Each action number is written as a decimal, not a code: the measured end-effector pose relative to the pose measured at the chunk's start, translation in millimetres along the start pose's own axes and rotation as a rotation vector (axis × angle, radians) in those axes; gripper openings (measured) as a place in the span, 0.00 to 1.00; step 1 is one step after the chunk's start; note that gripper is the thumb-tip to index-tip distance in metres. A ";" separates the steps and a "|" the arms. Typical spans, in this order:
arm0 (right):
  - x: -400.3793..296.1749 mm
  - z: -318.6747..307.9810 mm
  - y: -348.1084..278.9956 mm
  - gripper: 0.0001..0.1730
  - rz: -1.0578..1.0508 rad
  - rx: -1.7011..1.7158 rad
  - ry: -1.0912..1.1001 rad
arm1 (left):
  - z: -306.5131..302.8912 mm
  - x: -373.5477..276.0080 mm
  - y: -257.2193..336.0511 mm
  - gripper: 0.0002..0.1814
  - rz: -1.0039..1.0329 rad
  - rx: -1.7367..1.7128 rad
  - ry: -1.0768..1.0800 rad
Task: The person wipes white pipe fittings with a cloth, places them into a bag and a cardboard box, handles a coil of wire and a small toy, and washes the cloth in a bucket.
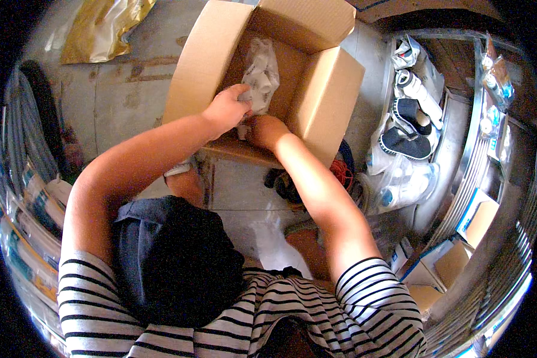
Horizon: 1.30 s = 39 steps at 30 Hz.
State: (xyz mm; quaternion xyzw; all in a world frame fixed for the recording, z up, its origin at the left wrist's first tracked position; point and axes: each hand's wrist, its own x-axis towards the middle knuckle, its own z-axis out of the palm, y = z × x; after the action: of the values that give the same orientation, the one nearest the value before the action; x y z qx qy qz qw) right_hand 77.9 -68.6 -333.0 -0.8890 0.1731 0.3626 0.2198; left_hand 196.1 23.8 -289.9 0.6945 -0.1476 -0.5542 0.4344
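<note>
An open cardboard box (264, 154) stands before me on the floor, its flaps spread outward. Inside it is a clear plastic bag (264, 76) with white parts, too blurred to name. My left hand (229, 106) pinches the lower left side of this bag between thumb and fingers. Close below and to the right, my right hand (266, 130) is inside the box at the bag's lower end; its fingers are curled and partly hidden, so its hold on the bag cannot be made out.
Right of the box, a metal shelf or rack (467, 147) holds bagged white parts (407, 183) and a black item with white stitching (405, 143). Small cartons (447, 264) stand lower right. Gold plastic sheeting (103, 31) lies upper left. A red cord coil (341, 172) is beside the box.
</note>
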 end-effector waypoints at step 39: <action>-41.6 -27.4 -26.5 0.10 -0.407 -0.070 0.123 | -8.0 -6.3 4.2 0.28 -0.047 -0.161 0.012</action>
State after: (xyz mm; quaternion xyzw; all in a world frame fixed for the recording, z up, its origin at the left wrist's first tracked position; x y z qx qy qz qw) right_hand 77.7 -54.2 -278.4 -0.9332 -0.0096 0.2613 0.2465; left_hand 202.3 29.2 -282.6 0.6638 -0.0838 -0.5702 0.4767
